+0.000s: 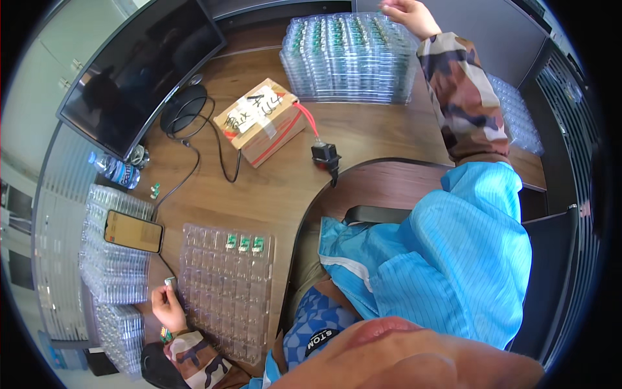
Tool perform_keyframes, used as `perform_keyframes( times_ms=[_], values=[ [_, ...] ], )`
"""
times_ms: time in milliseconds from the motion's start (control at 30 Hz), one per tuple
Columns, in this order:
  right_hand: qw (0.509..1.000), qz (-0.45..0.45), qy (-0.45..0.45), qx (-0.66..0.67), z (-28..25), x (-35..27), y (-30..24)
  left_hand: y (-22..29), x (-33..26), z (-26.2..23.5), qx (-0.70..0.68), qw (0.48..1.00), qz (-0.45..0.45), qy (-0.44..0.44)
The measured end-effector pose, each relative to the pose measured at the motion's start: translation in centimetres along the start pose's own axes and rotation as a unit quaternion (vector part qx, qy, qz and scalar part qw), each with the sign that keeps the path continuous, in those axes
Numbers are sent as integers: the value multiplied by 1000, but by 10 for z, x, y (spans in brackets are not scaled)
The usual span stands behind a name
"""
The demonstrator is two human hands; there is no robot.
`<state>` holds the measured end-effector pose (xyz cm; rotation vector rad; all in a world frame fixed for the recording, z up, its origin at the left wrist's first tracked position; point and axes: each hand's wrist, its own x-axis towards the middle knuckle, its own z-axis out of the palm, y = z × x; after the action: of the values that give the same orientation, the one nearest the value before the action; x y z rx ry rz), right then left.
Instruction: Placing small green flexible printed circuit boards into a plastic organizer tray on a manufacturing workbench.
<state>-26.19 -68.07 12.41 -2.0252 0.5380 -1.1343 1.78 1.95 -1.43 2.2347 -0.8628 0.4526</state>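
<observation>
- My left hand (168,312) is pinched between thumb and fingers on a small pale piece (170,281), raised near the left edge of the clear tray
- That clear tray (225,285) lies flat on the wooden desk (376,129), its rows of pockets mostly bare
- Three green-and-white parts (244,244) sit side by side in pockets along its far row, toward the right
- My right hand (416,17) is stretched far out, at the back corner of a tall stack of filled trays (350,68); its fingertips are at the rim of the view, so I cannot tell whether they grasp anything
- Green parts show in rows across the top of that stack
- To my left, a phone (133,231) rests on a stack of clear trays (115,275), with more piled trays (118,332) just nearer me
- Beyond the phone, loose green bits (155,190) lie on the desk, near a water bottle (118,171)
- Between the monitor (142,71) and my right arm stands a taped carton (262,123), red wires (308,117) running from it to a black switch (325,155)
</observation>
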Motion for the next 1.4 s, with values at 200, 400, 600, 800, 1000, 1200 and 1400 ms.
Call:
perform_keyframes(
  times_ms=[200,400,600,800,1000,1200,1400],
  values=[
    [967,58,0,-246,-33,22,75,3,1,-2,2,1000,-18,-21],
    [965,101,-20,-240,-38,32,86,4,0,-1,8,999,-13,-42],
    [959,108,-23,-261,-24,24,77,4,-2,-3,10,999,-16,-36],
    [962,54,62,-261,-30,17,76,4,-3,-8,26,999,0,-38],
    [965,-197,169,23,26,-6,-57,11,0,-4,14,999,-18,-40],
    [940,-291,-48,172,165,-103,-165,19,-5,-3,49,998,-28,-39],
    [842,-371,-377,110,270,-167,-191,26,5,7,26,999,-45,-18]
  ],
)
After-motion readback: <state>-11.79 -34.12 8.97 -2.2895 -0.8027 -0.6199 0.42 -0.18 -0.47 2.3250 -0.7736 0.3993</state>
